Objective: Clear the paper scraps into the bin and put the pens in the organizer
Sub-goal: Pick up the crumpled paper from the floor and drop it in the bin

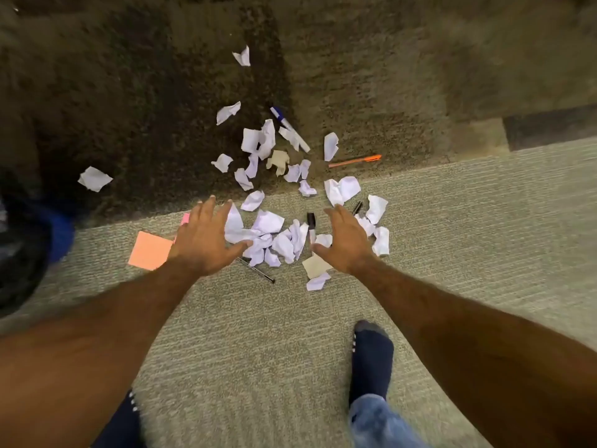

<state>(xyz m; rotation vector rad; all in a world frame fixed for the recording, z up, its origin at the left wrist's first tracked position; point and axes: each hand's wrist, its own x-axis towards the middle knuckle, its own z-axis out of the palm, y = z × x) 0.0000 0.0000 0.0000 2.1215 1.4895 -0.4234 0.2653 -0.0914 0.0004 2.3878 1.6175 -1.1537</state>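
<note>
On the floor ahead of the person, I'm watching both hands hovering over a heap of crumpled white paper scraps [274, 234]. At the left edge a dark rounded shape [19, 253] with a blue patch is showing, too blurred for me to say whether it is a container or what it holds.

The scraps are lying torn and wrinkled across the seam where the pale ribbed carpet [258, 334] is meeting the dark shaggy carpet [129, 92]. A flat tan scrap [315, 265] is sitting at the near edge, and a square orange sticky note [150, 250] is lying flat to the left.

The left hand [206, 240] is spreading its fingers wide on the heap's left side, grasping nothing. The right hand [347, 240] is spreading likewise on the right side, also empty. The black marker [311, 226] is lying between the two hands, just beside the right thumb. A thin black pen [256, 270] is poking out from under the scraps near the left thumb. The orange pen [355, 161] and the blue-capped white marker [289, 127] are lying farther off, beyond both hands.
</note>
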